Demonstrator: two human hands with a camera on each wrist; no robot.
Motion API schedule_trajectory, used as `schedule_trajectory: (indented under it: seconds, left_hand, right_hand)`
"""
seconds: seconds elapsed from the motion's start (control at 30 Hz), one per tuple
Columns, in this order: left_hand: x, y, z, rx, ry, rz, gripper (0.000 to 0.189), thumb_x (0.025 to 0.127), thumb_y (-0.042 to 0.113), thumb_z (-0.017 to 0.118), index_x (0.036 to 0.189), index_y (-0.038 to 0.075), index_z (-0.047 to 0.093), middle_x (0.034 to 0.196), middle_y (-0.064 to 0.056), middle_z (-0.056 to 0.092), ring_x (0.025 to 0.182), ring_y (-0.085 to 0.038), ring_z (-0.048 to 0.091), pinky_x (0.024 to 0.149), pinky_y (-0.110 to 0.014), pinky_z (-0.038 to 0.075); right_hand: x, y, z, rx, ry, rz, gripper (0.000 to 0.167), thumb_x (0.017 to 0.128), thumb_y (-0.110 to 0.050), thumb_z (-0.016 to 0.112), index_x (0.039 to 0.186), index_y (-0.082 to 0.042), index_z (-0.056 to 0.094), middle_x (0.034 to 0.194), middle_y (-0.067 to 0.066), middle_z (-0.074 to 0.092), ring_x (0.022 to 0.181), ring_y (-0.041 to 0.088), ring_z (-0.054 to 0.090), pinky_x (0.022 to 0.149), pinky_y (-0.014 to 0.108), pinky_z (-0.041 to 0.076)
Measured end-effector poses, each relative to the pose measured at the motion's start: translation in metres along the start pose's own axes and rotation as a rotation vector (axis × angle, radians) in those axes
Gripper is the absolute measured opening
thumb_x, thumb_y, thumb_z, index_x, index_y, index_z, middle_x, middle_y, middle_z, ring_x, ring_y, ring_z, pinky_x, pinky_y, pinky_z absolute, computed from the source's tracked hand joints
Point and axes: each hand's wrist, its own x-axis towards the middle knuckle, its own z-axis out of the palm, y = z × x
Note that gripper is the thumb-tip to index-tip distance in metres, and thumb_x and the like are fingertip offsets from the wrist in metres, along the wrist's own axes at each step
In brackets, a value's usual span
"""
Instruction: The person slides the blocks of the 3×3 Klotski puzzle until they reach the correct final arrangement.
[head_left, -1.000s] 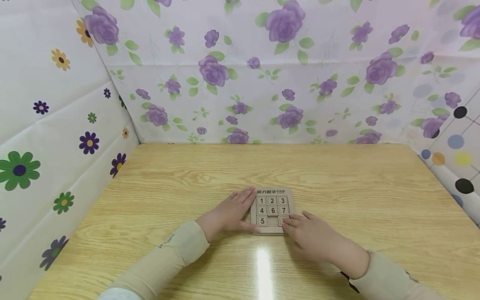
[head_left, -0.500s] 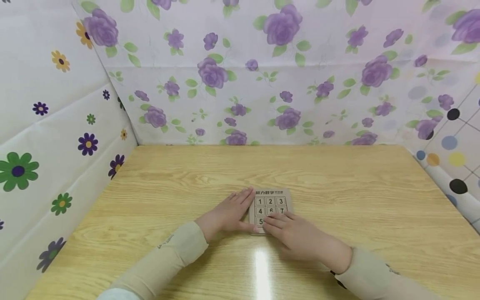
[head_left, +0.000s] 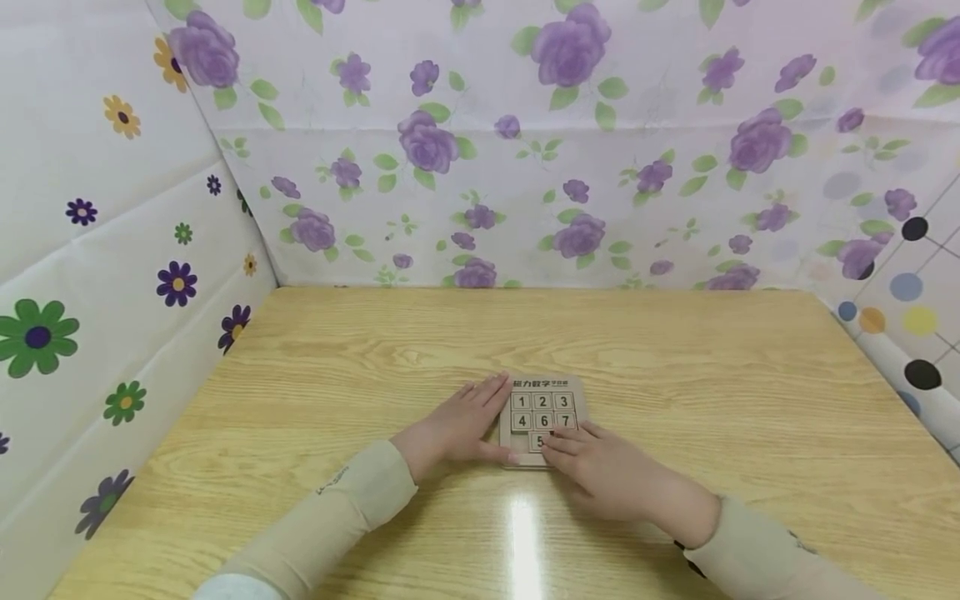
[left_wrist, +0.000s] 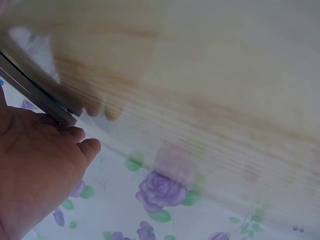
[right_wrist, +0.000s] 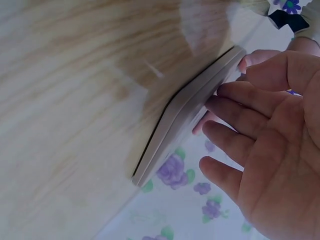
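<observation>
A number sliding puzzle [head_left: 542, 383] lies on the table in the head view, with 1, 2, 3 in its top row and 4, 6, 7 below. In the bottom row the left slot is vacant and the 5 tile [head_left: 536, 442] sits in the middle; my right hand covers the right slot. My left hand [head_left: 467, 423] holds the board's left side, fingers along the edge and thumb at the near left corner. My right hand [head_left: 609, 468] has extended fingertips touching the 5 tile. The right wrist view shows the board's side [right_wrist: 185, 117] beside those loosely bent fingers.
The wood-grain table [head_left: 360, 350] reaches back to a white cloth with purple roses [head_left: 427, 143]. Flowered sheeting [head_left: 97, 258] borders the left, and a dotted cloth [head_left: 907, 287] the right. A glare streak lies on the table in front of the board.
My right hand went left over the 5 tile, then back a little to the right. The 5 tile slid from the lower left slot to the middle. My left hand stayed put.
</observation>
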Motion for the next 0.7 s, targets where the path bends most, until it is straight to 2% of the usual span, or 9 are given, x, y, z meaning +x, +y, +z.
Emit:
schedule_trajectory:
  seconds: [0.3, 0.43, 0.7]
  left_hand:
    - [-0.001, 0.000, 0.000, -0.015, -0.003, -0.002, 0.107, 0.081, 0.071, 0.053, 0.153, 0.007, 0.006, 0.161, -0.008, 0.000, 0.148, -0.024, 0.003, 0.121, -0.039, 0.007]
    - [-0.001, 0.000, 0.001, -0.012, 0.003, 0.003, 0.107, 0.081, 0.071, 0.052, 0.153, 0.006, 0.006, 0.161, -0.008, 0.000, 0.148, -0.024, 0.004, 0.121, -0.040, 0.008]
    - [-0.001, -0.001, 0.000, -0.001, 0.001, 0.012, 0.105, 0.082, 0.071, 0.050, 0.153, 0.007, 0.006, 0.161, -0.008, 0.000, 0.148, -0.023, 0.003, 0.121, -0.039, 0.008]
  right_hand:
    - [-0.006, 0.004, -0.002, -0.024, 0.014, -0.002, 0.049, 0.086, -0.017, 0.063, 0.131, -0.002, 0.056, 0.137, 0.012, 0.054, 0.130, 0.031, 0.047, 0.108, 0.052, 0.038]
    - [0.000, 0.006, -0.001, -0.047, 0.044, -0.022, 0.050, 0.087, -0.018, 0.062, 0.133, 0.000, 0.053, 0.139, 0.013, 0.052, 0.130, 0.032, 0.046, 0.109, 0.051, 0.037]
    - [0.019, 0.009, 0.002, -0.029, 0.041, -0.026, 0.053, 0.087, -0.018, 0.059, 0.137, 0.000, 0.050, 0.143, 0.013, 0.049, 0.134, 0.031, 0.042, 0.111, 0.049, 0.035]
